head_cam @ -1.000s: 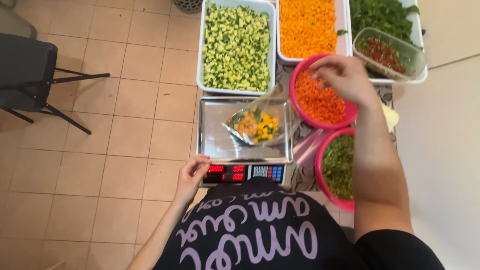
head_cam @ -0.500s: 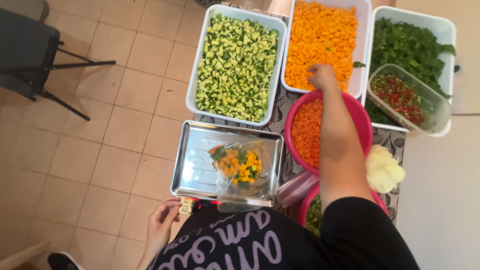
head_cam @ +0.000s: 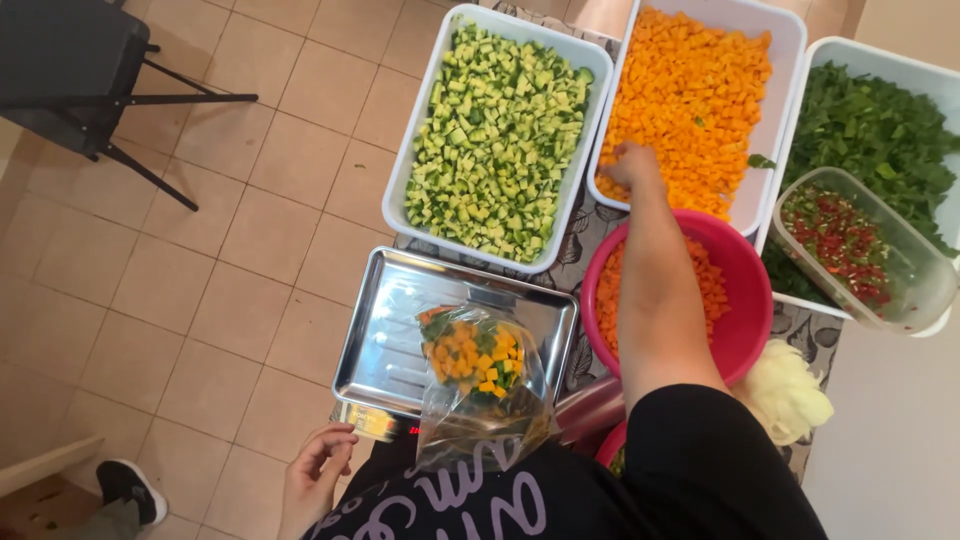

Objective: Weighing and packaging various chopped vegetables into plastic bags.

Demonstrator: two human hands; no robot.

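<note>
The right hand [head_cam: 632,165] is far out over the white tub of orange cubes [head_cam: 700,90]. Its fingers are curled down into the cubes, near the tub's near edge. I cannot tell if it has pinched any cubes yet. The arm is stretched long and straight, and it crosses over the pink bowl of chopped carrot [head_cam: 745,300].

The left hand [head_cam: 315,470] is near the body, at the near left corner of the metal tray [head_cam: 385,330]. Its fingers are loosely bent and it holds nothing.

The clear bag [head_cam: 480,390] sits on the tray, close to the person. It already has some orange, yellow and green bits in it, but it looks only partly full, so I think there is more to add.

To the left of the orange tub is a white tub of green cucumber cubes [head_cam: 495,130]. To the right is a tub of dark leaves [head_cam: 880,130] with a clear box of red and green bits [head_cam: 850,245] resting on it.
</note>
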